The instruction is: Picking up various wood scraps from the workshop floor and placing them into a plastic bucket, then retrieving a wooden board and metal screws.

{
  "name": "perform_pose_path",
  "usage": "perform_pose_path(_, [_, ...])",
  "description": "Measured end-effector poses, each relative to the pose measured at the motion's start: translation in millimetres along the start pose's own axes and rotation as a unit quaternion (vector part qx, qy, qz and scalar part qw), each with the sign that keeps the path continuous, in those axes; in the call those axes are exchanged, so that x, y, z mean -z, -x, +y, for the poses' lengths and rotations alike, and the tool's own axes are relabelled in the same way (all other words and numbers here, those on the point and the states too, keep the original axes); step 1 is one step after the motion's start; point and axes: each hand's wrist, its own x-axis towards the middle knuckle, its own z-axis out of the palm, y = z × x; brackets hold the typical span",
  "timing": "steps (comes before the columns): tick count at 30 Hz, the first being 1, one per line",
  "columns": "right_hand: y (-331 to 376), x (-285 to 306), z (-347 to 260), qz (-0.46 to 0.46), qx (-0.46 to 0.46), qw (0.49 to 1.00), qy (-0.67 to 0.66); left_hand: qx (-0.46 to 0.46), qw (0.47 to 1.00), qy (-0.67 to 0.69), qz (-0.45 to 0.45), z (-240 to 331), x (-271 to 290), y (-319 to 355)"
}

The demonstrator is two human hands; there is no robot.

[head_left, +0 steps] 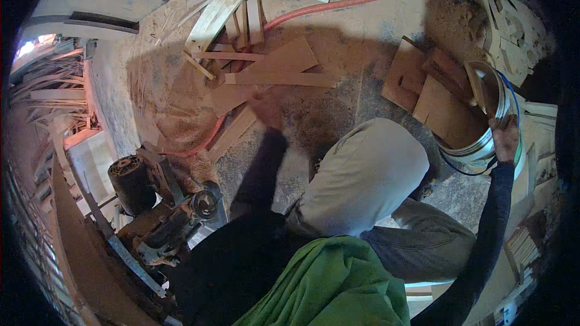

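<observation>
At right of the frame, the white bucket (483, 145) stood tilted among flat wooden offcuts (444, 108), its rim clasped by the right hand (506, 140); stiff and probably light, it was best held by rim or blue bail. At centre, the left hand (267, 115) reached toward floor boards (281, 63), its grip indiscernible. A motor-driven machine (160, 205) crowded the lower left; a red hose (338, 3) crossed above.

Bare floor (338, 93) lies open between scattered wood offcuts (284, 63) and the bucket (483, 139).
</observation>
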Motion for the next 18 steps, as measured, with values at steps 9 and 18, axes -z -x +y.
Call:
perform_pose_path(9, [-16,25,19,0.071,0.068,0.912,0.399,-0.510,0.711,-0.460,-0.152,35,68,-126])
perform_pose_path(18, [-9,13,5,0.050,-0.012,0.985,0.163,-0.391,0.754,-0.493,-0.188,-43,103,-154])
